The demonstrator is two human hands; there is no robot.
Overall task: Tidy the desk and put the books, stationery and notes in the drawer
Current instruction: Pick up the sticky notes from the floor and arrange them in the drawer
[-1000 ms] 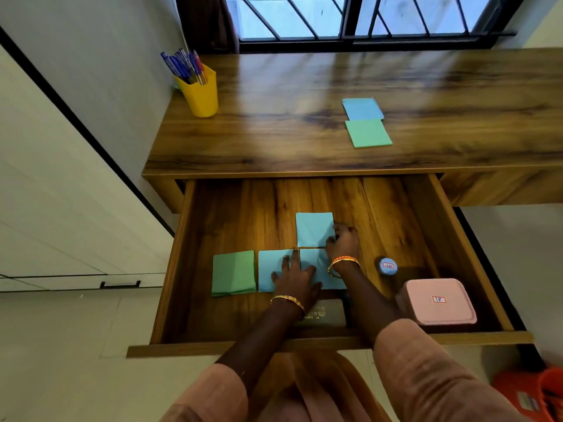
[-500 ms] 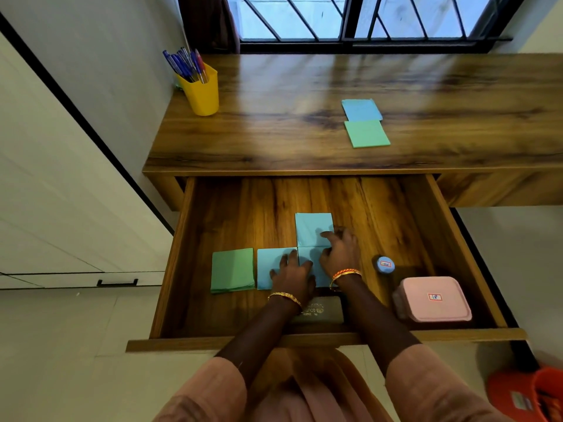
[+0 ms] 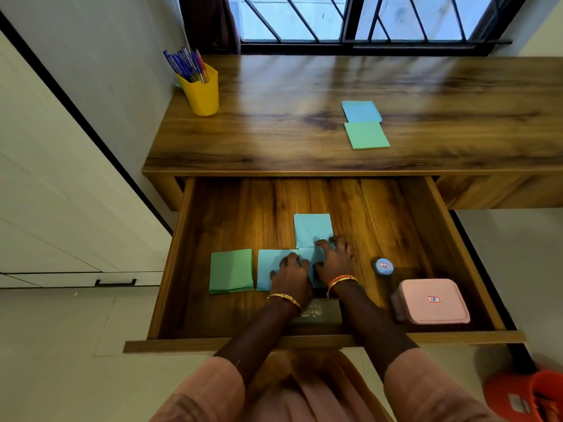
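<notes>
My right hand point(image 3: 333, 263) slid nearer, fingers now spread on blue notes point(image 3: 312, 229); left hand point(image 3: 291, 274) stays flat. Two pads point(image 3: 364, 124) left on counter point(image 3: 274, 132).

I am seeing bare wood at the back of the drawer point(image 3: 380, 205). Near the front right, a pink box point(image 3: 432, 301) and small blue jar point(image 3: 384, 266) are blocking the way.

The brown wood-grain bench point(image 3: 274, 141) has a glossy, reflective top, and the open wooden drawer point(image 3: 380, 208) shares that grain. Matt paper shows in the square blue note pad point(image 3: 312, 228) and green note pad point(image 3: 231, 271). The pink lidded box point(image 3: 432, 301) and yellow pen cup point(image 3: 202, 94) look like smooth plastic.
</notes>
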